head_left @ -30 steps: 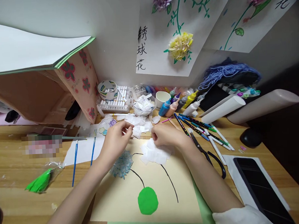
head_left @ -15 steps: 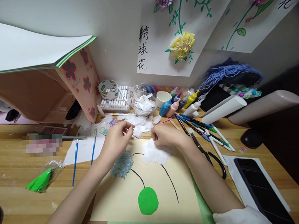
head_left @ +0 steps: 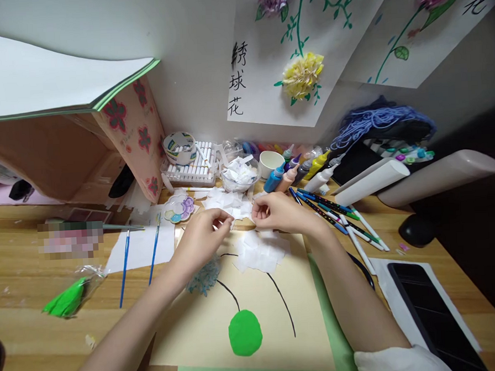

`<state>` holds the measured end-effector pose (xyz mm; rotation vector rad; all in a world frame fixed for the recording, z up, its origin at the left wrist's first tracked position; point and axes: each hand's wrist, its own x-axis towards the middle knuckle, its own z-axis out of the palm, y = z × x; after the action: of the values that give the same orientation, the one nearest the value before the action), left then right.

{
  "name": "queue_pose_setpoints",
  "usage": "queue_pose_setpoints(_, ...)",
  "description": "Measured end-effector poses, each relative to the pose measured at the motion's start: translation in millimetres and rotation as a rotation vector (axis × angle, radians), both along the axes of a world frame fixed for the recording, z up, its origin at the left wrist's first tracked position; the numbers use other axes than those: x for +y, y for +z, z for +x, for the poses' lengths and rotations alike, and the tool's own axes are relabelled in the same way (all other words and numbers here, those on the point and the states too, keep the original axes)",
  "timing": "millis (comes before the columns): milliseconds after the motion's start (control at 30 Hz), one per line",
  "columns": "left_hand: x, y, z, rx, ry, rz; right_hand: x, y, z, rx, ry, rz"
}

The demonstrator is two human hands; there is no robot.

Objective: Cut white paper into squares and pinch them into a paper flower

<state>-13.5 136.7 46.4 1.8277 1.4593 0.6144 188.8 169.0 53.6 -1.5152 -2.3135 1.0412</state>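
Observation:
My left hand [head_left: 206,234] is closed in a pinch, with a small white piece of paper [head_left: 233,223] at its fingertips. Opposite it, my right hand [head_left: 280,212] also pinches; what its fingertips hold is too small to make out. Below the hands, a patch of overlapping white paper squares [head_left: 261,251] lies on a cream sheet [head_left: 205,337]. This sheet carries a blue fluffy flower [head_left: 204,276], partly behind my left wrist, black curved lines and a green round shape [head_left: 245,333]. Loose white paper pieces [head_left: 227,200] are heaped just beyond the fingers.
Behind stand a clear bowl of paper scraps [head_left: 241,173], a paper cup [head_left: 272,163] and paint bottles [head_left: 274,178]. Markers [head_left: 335,211] and a phone [head_left: 432,314] lie right; my right forearm mostly covers black-handled scissors [head_left: 366,273]. Brushes [head_left: 126,269] and a paint palette [head_left: 180,208] are left.
My right hand has lifted away from the white paper patch, up and back. My left hand has shifted right, so the fingertips of both hands are closer together.

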Motion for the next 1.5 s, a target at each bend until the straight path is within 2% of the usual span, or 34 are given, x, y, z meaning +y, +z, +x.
queue_pose_setpoints(167,-10,8.3,10,-0.191,-0.029,0.017,-8,14.4,-10,0.406,-0.140,-0.153)
queue_pose_setpoints(333,-14,16.3,12,-0.287,0.061,0.078,-14,17.0,-19,0.544,-0.199,-0.165)
queue_pose_setpoints(767,-19,23.7,10,-0.266,0.140,0.190,-25,26.9,-28,0.568,-0.262,-0.039)
queue_pose_setpoints(1000,-19,23.3,10,-0.320,0.162,0.183,-31,31.4,-31,0.525,-0.220,0.098)
queue_pose_setpoints(1333,-19,24.7,8,-0.324,0.177,0.206,-36,33.4,-36,0.510,-0.248,0.183)
queue_pose_setpoints(1500,-20,25.9,9,-0.336,0.183,0.224,-37,35.5,-35,0.479,-0.198,0.285)
